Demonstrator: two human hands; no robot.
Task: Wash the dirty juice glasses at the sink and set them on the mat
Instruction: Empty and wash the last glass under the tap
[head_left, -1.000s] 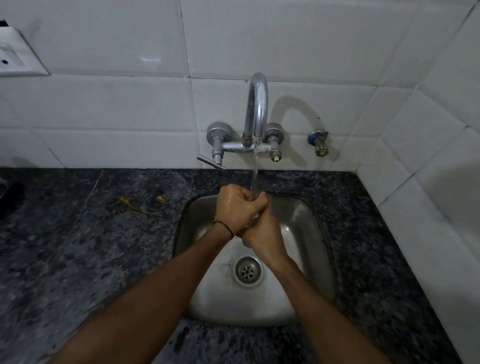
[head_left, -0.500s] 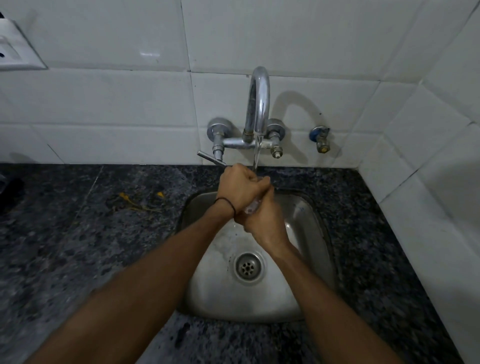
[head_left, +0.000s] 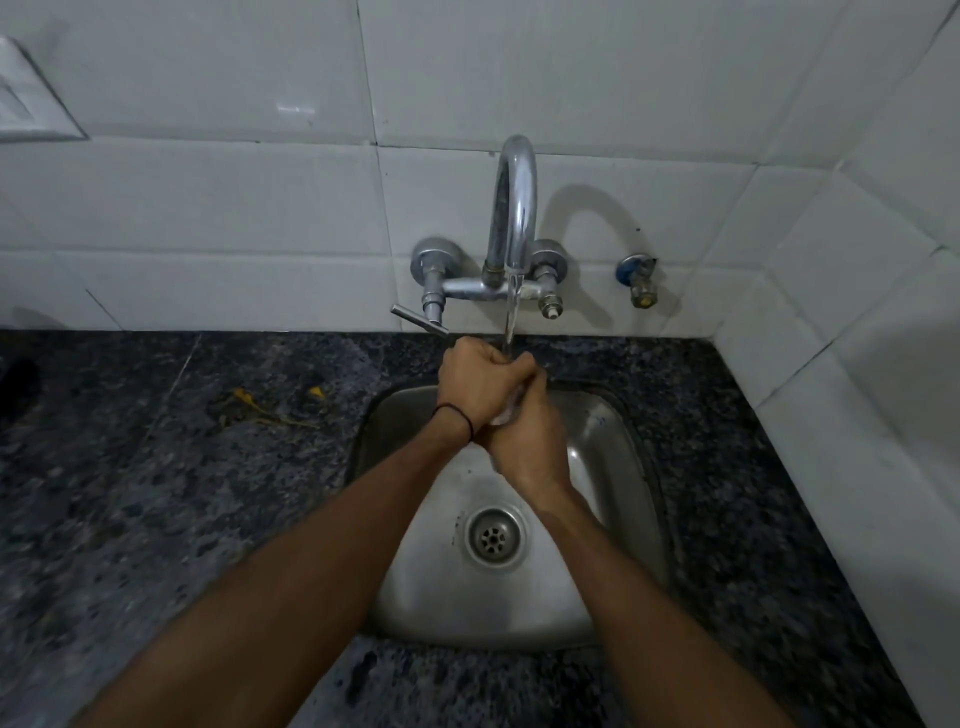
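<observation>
Both hands are clasped together over the back of the steel sink (head_left: 618, 582), right under the water running from the tap (head_left: 517, 208). My left hand (head_left: 475, 382), with a black band at the wrist, curls round the top of a clear juice glass (head_left: 506, 411). My right hand (head_left: 527, 436) grips the glass from below. Only a pale sliver of glass shows between the two hands; the rest is hidden. No mat is in view.
A tap lever (head_left: 418, 319) sticks out just left of my left hand. Dark speckled stone counter (head_left: 156, 519) surrounds the sink, with yellow scraps (head_left: 270, 408) on it to the left. White tiled walls close the back and right. A small valve (head_left: 641, 280) sits right of the tap.
Over the last second the clasped hands rose a little toward the tap, close to the lever. They still hold the glass under the stream.
</observation>
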